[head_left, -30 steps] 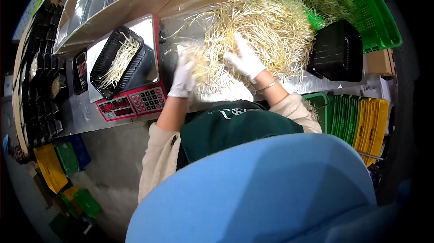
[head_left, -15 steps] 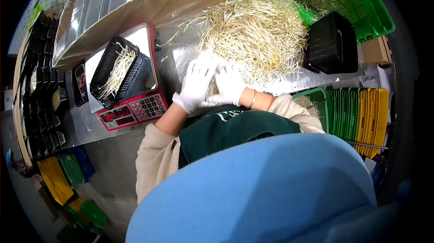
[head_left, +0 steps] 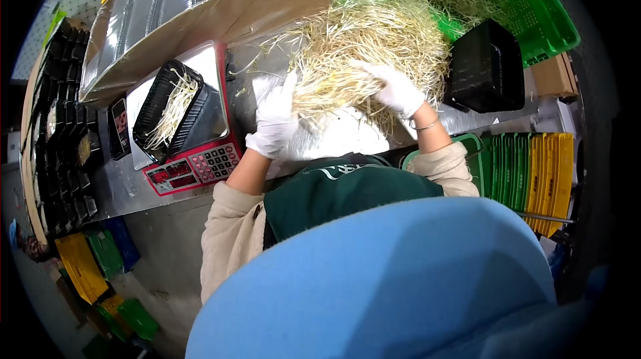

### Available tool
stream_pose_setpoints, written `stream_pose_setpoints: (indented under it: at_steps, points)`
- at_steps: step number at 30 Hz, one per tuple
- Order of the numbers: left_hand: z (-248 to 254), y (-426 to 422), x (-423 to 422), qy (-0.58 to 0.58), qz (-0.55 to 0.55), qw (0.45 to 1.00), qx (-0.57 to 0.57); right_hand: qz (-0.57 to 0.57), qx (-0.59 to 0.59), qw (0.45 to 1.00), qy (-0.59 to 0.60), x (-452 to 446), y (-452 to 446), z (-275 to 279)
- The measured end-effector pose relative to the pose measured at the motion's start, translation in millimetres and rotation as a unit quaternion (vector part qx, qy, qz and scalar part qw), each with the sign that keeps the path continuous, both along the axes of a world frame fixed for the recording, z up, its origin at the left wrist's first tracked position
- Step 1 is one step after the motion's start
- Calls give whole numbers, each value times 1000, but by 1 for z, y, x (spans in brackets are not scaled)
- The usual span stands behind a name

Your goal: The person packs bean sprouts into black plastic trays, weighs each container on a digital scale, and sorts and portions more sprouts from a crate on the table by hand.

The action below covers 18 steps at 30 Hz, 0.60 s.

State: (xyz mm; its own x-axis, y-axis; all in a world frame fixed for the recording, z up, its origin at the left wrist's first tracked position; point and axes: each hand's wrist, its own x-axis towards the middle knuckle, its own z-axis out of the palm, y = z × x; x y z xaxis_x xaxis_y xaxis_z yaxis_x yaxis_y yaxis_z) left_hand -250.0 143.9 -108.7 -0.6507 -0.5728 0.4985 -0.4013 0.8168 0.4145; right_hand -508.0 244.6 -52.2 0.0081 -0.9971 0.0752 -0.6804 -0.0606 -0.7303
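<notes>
A loose heap of pale bean sprouts (head_left: 394,35) covers the metal table in front of me. My left hand (head_left: 275,121), in a white glove, stands at the left end of a bunch at the heap's near edge, fingers stretched upward and palm side against the sprouts. From the right, my gloved right hand (head_left: 399,92) curves its fingers over that bunch, with sprouts between fingers and thumb. To the left, a black plastic tray (head_left: 191,113) with some sprouts in it rests tilted on a red-framed digital scale (head_left: 215,161).
Black trays (head_left: 491,69) stand upside down right of the heap. A green crate (head_left: 544,19) with sprouts is behind them. A cardboard box (head_left: 220,15) of clear plastic lids fills the back left. Stacked black trays (head_left: 67,119) line the far left. Green and yellow crates (head_left: 524,172) stand at right.
My hands were close together at the near edge of the heap. The right hand has moved right and up onto the sprouts; the left has shifted slightly left, and a bunch now spans between them.
</notes>
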Motion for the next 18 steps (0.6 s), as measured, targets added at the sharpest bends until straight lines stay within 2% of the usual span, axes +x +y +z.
stream_pose_setpoints:
  at_steps: [1,2,4,5,6,7,8,9,10,12,13,14,16,17,18]
  points:
    - [-7,-1,13,-13,-4,1000,22,8,-21,1000,21,-9,2,9]
    - [-13,0,25,-12,-1,1000,21,-14,-23,996,-88,-11,7,19]
    - [-14,8,41,-27,-1,1000,12,-94,8,984,-151,-29,10,-3]
    - [-14,13,42,-34,-29,999,-2,-94,9,984,-150,-31,6,-12]
    - [-19,15,34,-22,-97,995,-23,-72,28,988,-133,-19,-1,-14]
    - [-10,28,23,-93,-66,991,-66,-49,46,991,-116,-6,-10,-17]
    - [1,37,14,-162,-34,980,-111,-21,102,988,-114,5,-23,-43]
    - [-1,37,12,-239,14,963,-124,20,121,992,-18,15,-24,-42]
    - [0,35,20,-237,16,963,-124,62,138,985,80,22,-22,-40]
    - [18,33,49,-283,3,959,25,98,186,973,92,9,-18,-31]
    - [38,37,56,-380,18,918,112,80,124,987,57,-1,-14,-35]
    - [33,37,57,-381,18,917,113,59,63,996,21,-7,-11,-40]
    - [5,44,62,-342,-49,909,232,43,86,995,-4,12,-15,-40]
    - [-21,47,59,-195,-98,951,217,47,93,992,64,29,-16,-42]
    - [-69,45,49,-78,-144,961,223,50,97,985,132,48,-17,-44]
